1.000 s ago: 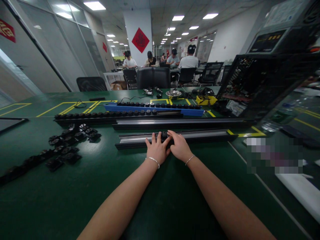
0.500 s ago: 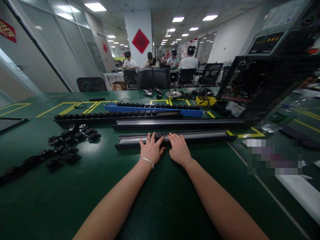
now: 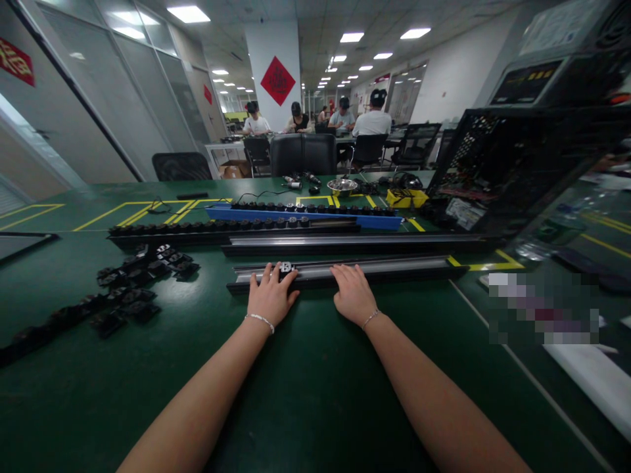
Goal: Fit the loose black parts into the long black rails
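Note:
A black channel rail (image 3: pixel 409 268) with a shiny grey inside lies across the table in front of me. In its channel sits a small black module (image 3: pixel 286 269) with a light marking on top. My left hand (image 3: pixel 272 294) straddles this module near the rail's left end, its fingers on both sides. Farther right, my right hand (image 3: pixel 353 293) rests with outstretched fingertips on the rail, holding nothing. Several loose black modules (image 3: pixel 133 282) are heaped on the table to the left.
Behind lie a second black rail (image 3: pixel 355 244), a black rail filled with modules (image 3: pixel 207 227) and a blue rail (image 3: pixel 379 221). A metal bowl (image 3: pixel 342 186) and a yellow bin (image 3: pixel 407 198) stand farther back. An opened computer case (image 3: pixel 497 171) and a bottle (image 3: pixel 557 226) are at right.
My left hand has moved left along the rail, and the small black module has travelled with it. My right hand came off the module, shifted slightly right and now stays on the rail.

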The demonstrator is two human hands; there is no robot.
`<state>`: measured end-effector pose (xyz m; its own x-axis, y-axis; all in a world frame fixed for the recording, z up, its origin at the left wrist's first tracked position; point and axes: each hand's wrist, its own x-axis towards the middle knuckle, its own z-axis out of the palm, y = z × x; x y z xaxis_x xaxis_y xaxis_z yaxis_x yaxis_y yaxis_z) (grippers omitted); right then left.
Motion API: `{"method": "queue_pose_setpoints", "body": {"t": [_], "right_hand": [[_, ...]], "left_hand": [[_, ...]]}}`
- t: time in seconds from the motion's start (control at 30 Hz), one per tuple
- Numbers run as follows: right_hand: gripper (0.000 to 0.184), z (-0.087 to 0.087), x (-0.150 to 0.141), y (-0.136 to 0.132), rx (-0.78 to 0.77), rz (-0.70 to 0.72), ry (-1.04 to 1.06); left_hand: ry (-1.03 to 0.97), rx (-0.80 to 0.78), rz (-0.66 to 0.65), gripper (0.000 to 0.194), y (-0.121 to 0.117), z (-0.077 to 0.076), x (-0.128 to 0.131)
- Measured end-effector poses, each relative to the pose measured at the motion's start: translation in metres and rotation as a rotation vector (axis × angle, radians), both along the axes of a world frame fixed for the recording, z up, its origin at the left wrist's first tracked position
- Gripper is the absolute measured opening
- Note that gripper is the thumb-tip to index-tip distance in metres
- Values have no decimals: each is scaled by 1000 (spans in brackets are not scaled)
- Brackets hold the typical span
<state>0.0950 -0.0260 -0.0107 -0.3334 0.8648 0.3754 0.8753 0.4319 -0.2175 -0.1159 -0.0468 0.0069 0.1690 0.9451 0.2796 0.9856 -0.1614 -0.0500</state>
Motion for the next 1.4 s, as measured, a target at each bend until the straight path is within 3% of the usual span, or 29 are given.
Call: {"method": "queue_pose_setpoints", "body": {"t": [0.9, 1.4], "right_hand": [[37, 2, -4, 1, 21, -40, 27], [35, 4, -12, 17, 15, -85, -6]], "left_hand": [[13, -70, 200, 50, -7, 1, -95], [-198, -75, 400, 60, 0, -2, -165]]}}
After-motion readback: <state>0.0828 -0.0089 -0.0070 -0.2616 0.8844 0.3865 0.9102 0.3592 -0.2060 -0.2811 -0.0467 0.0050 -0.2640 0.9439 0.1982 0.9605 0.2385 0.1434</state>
